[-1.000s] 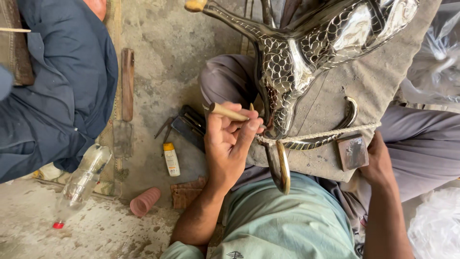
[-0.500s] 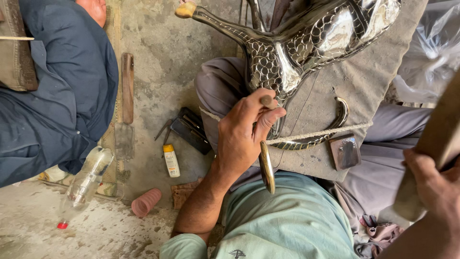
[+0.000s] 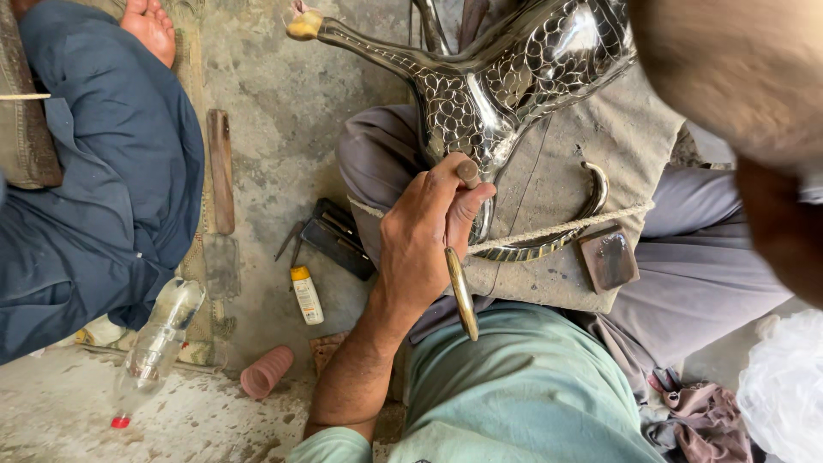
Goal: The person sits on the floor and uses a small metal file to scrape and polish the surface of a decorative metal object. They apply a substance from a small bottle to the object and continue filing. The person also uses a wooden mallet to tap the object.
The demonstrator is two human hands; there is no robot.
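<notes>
A shiny engraved metal bird figure [image 3: 506,86] with a scale pattern lies on a grey cloth [image 3: 583,180] across my lap, tied down with a rope [image 3: 549,231]. My left hand [image 3: 424,236] is shut on a short punch [image 3: 468,173] and presses it against the figure's body. A curved brass-coloured piece [image 3: 461,296] sticks out below that hand. My right hand [image 3: 784,236] is raised close to the camera at the right edge. It is blurred and grips a large tan wooden mallet [image 3: 729,77].
A person in blue clothes [image 3: 94,189], with one bare foot showing, sits at the left. On the concrete floor lie a plastic bottle [image 3: 159,339], a small yellow-capped bottle [image 3: 306,294], a pink cup [image 3: 267,371], dark hand tools [image 3: 330,236] and a flat scraper [image 3: 221,189]. A small metal block [image 3: 607,257] rests on the cloth.
My left hand has turned and set the punch upright against the figure. My right hand has risen with the mallet from the lower right towards the camera.
</notes>
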